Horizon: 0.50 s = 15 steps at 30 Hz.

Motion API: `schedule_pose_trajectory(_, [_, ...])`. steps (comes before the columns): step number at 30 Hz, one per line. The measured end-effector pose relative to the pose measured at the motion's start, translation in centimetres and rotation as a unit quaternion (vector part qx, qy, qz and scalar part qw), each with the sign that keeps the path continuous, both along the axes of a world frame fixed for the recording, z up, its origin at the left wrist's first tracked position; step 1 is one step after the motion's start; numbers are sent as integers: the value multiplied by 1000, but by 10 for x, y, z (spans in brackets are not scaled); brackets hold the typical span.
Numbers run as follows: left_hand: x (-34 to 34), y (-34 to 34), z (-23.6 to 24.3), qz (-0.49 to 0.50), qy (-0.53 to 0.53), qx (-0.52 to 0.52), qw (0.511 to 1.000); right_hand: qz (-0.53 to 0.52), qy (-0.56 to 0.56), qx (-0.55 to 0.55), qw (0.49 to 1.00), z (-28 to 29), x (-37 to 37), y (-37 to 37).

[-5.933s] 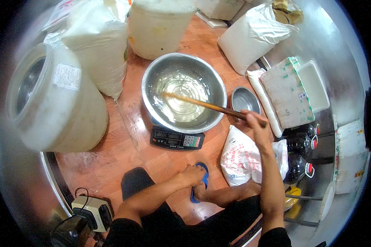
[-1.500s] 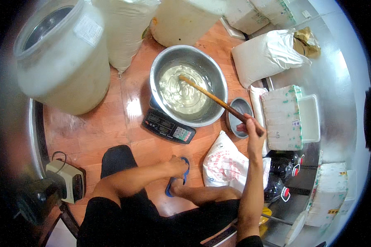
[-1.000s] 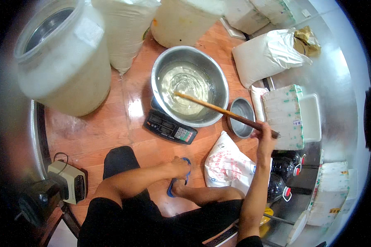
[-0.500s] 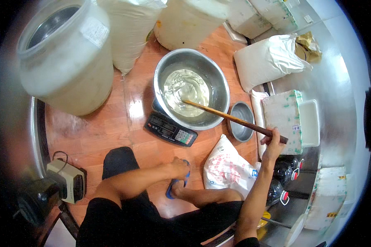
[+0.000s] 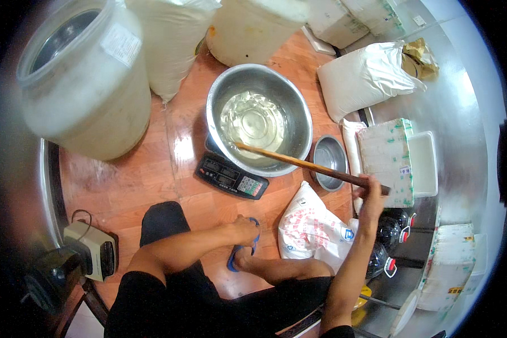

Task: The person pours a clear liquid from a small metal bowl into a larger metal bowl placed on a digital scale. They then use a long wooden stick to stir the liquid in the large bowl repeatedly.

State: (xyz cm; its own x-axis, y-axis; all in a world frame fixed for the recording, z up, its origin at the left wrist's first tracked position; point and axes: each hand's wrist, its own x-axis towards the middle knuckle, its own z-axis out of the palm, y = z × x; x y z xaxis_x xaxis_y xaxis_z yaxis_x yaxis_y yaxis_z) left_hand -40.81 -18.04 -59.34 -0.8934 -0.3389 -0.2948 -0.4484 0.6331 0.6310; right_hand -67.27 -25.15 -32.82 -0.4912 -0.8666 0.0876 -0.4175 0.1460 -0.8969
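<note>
My right hand (image 5: pixel 370 197) is closed round the dark upper end of a long wooden stick (image 5: pixel 298 162). The stick slants left over the near rim of a large metal basin (image 5: pixel 304 107). Its pale tip reaches into a clear, rippling liquid (image 5: pixel 253 118) inside. Under the basin is a black electronic scale (image 5: pixel 231 177) with a keypad facing me. My left hand (image 5: pixel 244 230) hangs low by my foot and a blue flip-flop (image 5: pixel 232 260); its fingers are too indistinct to read.
A smaller metal bowl (image 5: pixel 329 160) stands right of the basin. A printed white sack (image 5: pixel 310 225) lies nearer me. Big plastic barrels (image 5: pixel 84 96) and white sacks (image 5: pixel 355 84) stand beyond. Boxes (image 5: pixel 386 158) and dark bottles (image 5: pixel 388 231) line the right; a beige appliance (image 5: pixel 90 248) sits left.
The stick's tip has moved left and slightly nearer me within the basin, and my right hand has shifted slightly left. The liquid's ripples have changed shape. My left hand has stayed put.
</note>
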Motion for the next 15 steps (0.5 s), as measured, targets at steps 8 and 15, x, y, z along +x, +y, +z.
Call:
schedule_pose_trajectory(8, [-3,2,-15,7,18,-1,1000,56,82,-31,995,-30,20,-14])
schedule_pose_trajectory(15, [-4,-4,-3,0,3,-2,1000,58,-71,41,995,-30,28,-15])
